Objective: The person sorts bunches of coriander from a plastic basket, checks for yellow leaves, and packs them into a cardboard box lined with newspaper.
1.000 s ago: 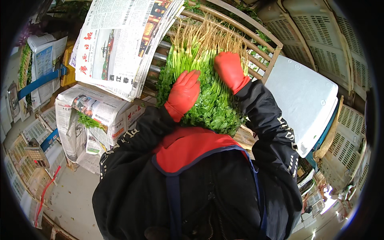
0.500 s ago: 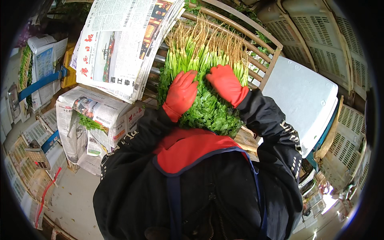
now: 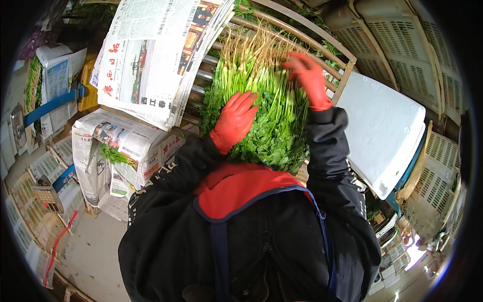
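Observation:
A wide heap of leafy green herbs (image 3: 261, 131), stalks and pale stringy roots upward, lies on a slatted metal rack (image 3: 282, 20) before me. My left hand (image 3: 235, 119), in a red rubber glove, rests on the leaves and stalks at the heap's left part, fingers laid fairly flat. My right hand (image 3: 309, 78), also gloved red, is at the upper right of the heap beside the roots, fingers apart and curved, with nothing visible in them.
A newspaper stack (image 3: 146, 60) sits at upper left, above a newspaper-wrapped bundle with greens (image 3: 118, 136). Farther left are a yellow crate (image 3: 88, 68) and another strapped bundle (image 3: 55, 90). A pale foam lid (image 3: 380, 131) is at right, beside perforated plastic crates (image 3: 402, 50).
My right hand moved toward me and left along the stalks, then up and right to the roots, its fingers now opened. My left hand shifted slightly and still rests on the greens.

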`<state>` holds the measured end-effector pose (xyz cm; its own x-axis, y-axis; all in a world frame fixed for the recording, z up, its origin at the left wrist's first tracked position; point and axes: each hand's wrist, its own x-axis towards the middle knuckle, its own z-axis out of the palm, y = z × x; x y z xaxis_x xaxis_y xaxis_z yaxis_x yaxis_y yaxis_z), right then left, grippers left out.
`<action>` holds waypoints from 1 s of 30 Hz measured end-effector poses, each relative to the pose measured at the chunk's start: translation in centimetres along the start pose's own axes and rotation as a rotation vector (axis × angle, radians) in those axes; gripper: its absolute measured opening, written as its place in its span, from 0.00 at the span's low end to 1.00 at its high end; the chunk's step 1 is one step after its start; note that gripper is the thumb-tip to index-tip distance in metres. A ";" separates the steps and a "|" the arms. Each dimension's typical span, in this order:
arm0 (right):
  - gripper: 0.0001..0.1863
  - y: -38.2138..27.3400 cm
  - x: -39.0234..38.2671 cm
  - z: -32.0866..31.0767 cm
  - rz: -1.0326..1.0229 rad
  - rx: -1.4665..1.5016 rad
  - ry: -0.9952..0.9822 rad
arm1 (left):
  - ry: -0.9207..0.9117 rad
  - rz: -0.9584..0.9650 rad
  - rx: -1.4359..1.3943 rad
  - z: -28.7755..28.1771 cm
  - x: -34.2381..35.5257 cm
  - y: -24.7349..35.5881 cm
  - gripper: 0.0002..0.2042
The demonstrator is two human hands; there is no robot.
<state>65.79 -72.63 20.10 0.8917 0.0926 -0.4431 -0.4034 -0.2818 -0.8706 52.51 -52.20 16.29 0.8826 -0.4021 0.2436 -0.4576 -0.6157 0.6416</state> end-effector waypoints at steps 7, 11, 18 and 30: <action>0.15 4.3 2.2 4.7 -0.293 -0.574 0.047 | 0.057 -0.084 -0.011 -1.4 0.7 0.5 0.18; 0.12 4.6 1.7 4.5 -0.191 -0.395 0.004 | 0.038 -0.030 0.055 -1.2 0.6 0.7 0.17; 0.10 2.5 2.5 5.3 -0.027 -0.050 -0.193 | -0.119 0.091 0.084 1.9 2.7 1.2 0.12; 0.19 4.2 2.8 5.1 -0.295 -0.896 0.107 | 0.004 0.009 0.179 1.1 2.0 0.7 0.12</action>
<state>65.52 -68.72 14.09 0.9645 0.2017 -0.1706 0.1094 -0.8929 -0.4367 53.88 -54.19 16.41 0.8787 -0.4055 0.2518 -0.4769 -0.7231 0.4998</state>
